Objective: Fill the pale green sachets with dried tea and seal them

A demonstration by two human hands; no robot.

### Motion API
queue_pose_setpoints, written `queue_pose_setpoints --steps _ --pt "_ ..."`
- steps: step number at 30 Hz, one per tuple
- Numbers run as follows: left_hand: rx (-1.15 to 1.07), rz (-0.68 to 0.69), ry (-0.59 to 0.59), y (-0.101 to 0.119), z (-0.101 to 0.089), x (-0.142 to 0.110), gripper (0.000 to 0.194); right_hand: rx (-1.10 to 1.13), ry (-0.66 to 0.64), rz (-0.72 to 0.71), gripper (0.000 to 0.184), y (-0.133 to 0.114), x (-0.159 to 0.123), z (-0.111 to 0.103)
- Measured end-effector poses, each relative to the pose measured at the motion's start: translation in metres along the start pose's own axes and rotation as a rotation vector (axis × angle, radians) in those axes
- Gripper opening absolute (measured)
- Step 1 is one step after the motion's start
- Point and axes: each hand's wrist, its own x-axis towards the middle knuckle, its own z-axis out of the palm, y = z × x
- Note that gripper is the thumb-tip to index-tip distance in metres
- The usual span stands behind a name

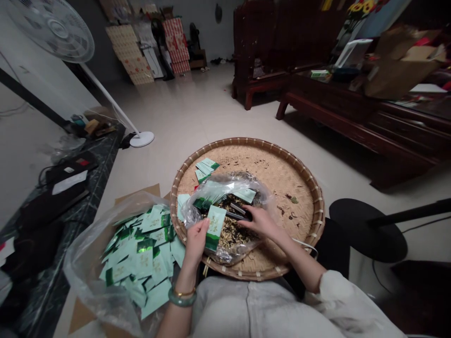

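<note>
My left hand (pixel 197 241) grips a green-and-white tea sachet (pixel 215 227) upright by its lower part. My right hand (pixel 259 221) closes over a dark flat implement (pixel 238 210), whose exact kind I cannot tell. Beneath both hands, loose dried tea leaves (pixel 230 230) lie in a clear plastic bag (pixel 207 199) on a round woven bamboo tray (pixel 246 141). A few more sachets (pixel 206 169) lie in a small pile on the tray. Many others fill a large clear plastic bag (pixel 137 258) beside it.
A dark stone-topped bench (pixel 95 159) with black items runs along the left. Flattened cardboard (pixel 137 193) lies under the large bag. A white stand fan (pixel 141 139) stands beyond, a round black stand base (pixel 366 230) sits right, and dark wooden furniture (pixel 352 108) lines the far right.
</note>
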Motion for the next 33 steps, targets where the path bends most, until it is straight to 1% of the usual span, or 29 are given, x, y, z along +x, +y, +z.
queue_pose_setpoints --steps 2,4,6,7,8,10,12,15,16,17,18,19,20,21,22,23,24,25,26,27,29,30,31,32,33 --pt "0.007 -0.008 -0.024 0.000 0.002 -0.003 0.042 -0.097 0.039 -0.026 0.058 0.001 -0.001 0.006" --pt "0.029 -0.005 -0.057 0.001 0.006 -0.007 0.043 -0.106 0.103 -0.047 0.048 -0.007 -0.002 0.007" --pt "0.072 0.010 -0.115 0.003 0.011 -0.010 0.043 -0.018 0.164 -0.076 0.037 -0.021 -0.004 0.004" --pt "0.100 0.019 -0.157 0.005 0.014 -0.012 0.042 0.057 0.179 -0.099 0.034 -0.029 -0.004 0.003" --pt "0.127 0.029 -0.203 0.007 0.017 -0.014 0.042 0.133 0.176 -0.125 0.034 -0.037 -0.005 0.001" --pt "0.167 0.052 -0.287 0.010 0.023 -0.017 0.043 0.226 0.129 -0.156 0.030 -0.050 -0.007 0.002" --pt "0.178 0.067 -0.337 0.012 0.027 -0.020 0.044 0.263 0.122 -0.158 0.032 -0.057 -0.007 0.006" --pt "0.145 0.046 -0.357 0.010 0.026 -0.022 0.042 0.361 0.144 -0.119 0.039 -0.059 -0.006 0.015" --pt "0.103 0.028 -0.337 0.009 0.023 -0.021 0.041 0.427 0.134 -0.093 0.040 -0.058 -0.005 0.016" --pt "0.027 0.015 -0.280 0.007 0.019 -0.020 0.038 0.504 0.110 -0.059 0.042 -0.056 -0.004 0.017" --pt "-0.085 0.011 -0.190 0.007 0.014 -0.018 0.036 0.582 0.083 -0.019 0.044 -0.054 -0.003 0.017" --pt "-0.231 0.021 -0.063 0.007 0.008 -0.016 0.036 0.650 0.061 0.020 0.047 -0.052 -0.001 0.015" --pt "-0.410 0.052 0.096 0.008 0.003 -0.014 0.041 0.695 0.054 0.054 0.050 -0.049 0.000 0.013" --pt "-0.572 0.095 0.213 0.009 -0.003 -0.013 0.046 0.713 0.066 0.078 0.052 -0.046 0.001 0.011" --pt "-0.686 0.154 0.307 0.011 -0.008 -0.011 0.052 0.700 0.099 0.088 0.052 -0.043 0.002 0.009" --pt "-0.751 0.205 0.347 0.013 -0.012 -0.009 0.058 0.658 0.147 0.086 0.051 -0.041 0.003 0.006" --pt "-0.787 0.237 0.363 0.014 -0.014 -0.008 0.061 0.596 0.198 0.073 0.048 -0.039 0.004 0.004" --pt "-0.773 0.242 0.347 0.014 -0.014 -0.006 0.058 0.525 0.239 0.053 0.046 -0.037 0.005 0.002" --pt "-0.707 0.235 0.331 0.014 -0.014 -0.004 0.052 0.457 0.270 0.028 0.043 -0.035 0.005 0.001" --pt "-0.597 0.222 0.316 0.013 -0.012 -0.001 0.047 0.400 0.286 0.002 0.041 -0.034 0.006 0.000" --pt "-0.273 0.227 0.329 0.010 -0.009 0.007 0.039 0.331 0.289 -0.041 0.039 -0.034 0.006 0.000" --pt "-0.070 0.258 0.327 0.009 -0.008 0.013 0.035 0.317 0.290 -0.054 0.039 -0.033 0.006 0.001" --pt "0.131 0.335 0.337 0.008 -0.008 0.019 0.030 0.312 0.294 -0.062 0.039 -0.033 0.005 0.002" --pt "0.335 0.409 0.305 0.008 -0.008 0.025 0.027 0.311 0.298 -0.067 0.040 -0.032 0.005 0.003" --pt "0.504 0.470 0.308 0.008 -0.009 0.032 0.024 0.313 0.302 -0.070 0.040 -0.031 0.004 0.004"
